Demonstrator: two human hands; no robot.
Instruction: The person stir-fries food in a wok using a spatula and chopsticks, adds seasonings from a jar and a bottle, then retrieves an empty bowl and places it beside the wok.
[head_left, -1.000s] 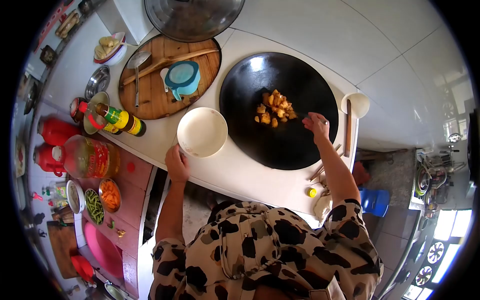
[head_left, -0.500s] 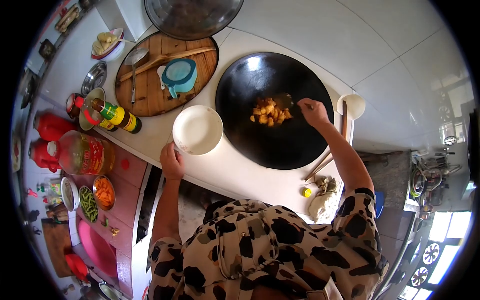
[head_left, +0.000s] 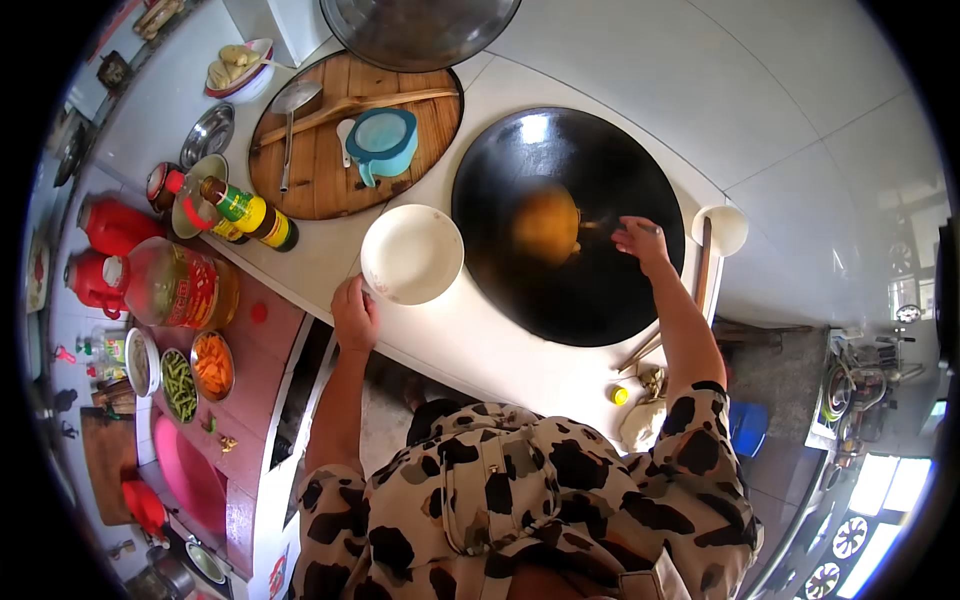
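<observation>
A large black wok [head_left: 520, 295] sits on the counter with browned, orange-yellow food [head_left: 545, 225] inside, now smeared by motion. My right hand [head_left: 640, 245] is over the wok's right side, fingers closed around the handle of a spatula, whose blade is blurred at the food. My left hand [head_left: 355, 315] is at the counter's front edge, fingers curled at the lower left rim of a white bowl [head_left: 412, 255]. No food shows in the bowl. The left fingertips are partly hidden, but they appear to grip the rim.
A round wooden board [head_left: 330, 190] holds a blue-lidded container [head_left: 385, 145], a skimmer [head_left: 288, 150] and a wooden stick. Sauce bottles [head_left: 250, 215] and an oil jug [head_left: 180, 285] stand left. Bowls of carrots [head_left: 212, 365] and green vegetables [head_left: 180, 385] sit below.
The food has gone from sharp, separate pieces to a blurred mass as the spatula moves through it. My right hand has shifted slightly down in the view; my left stays by the bowl.
</observation>
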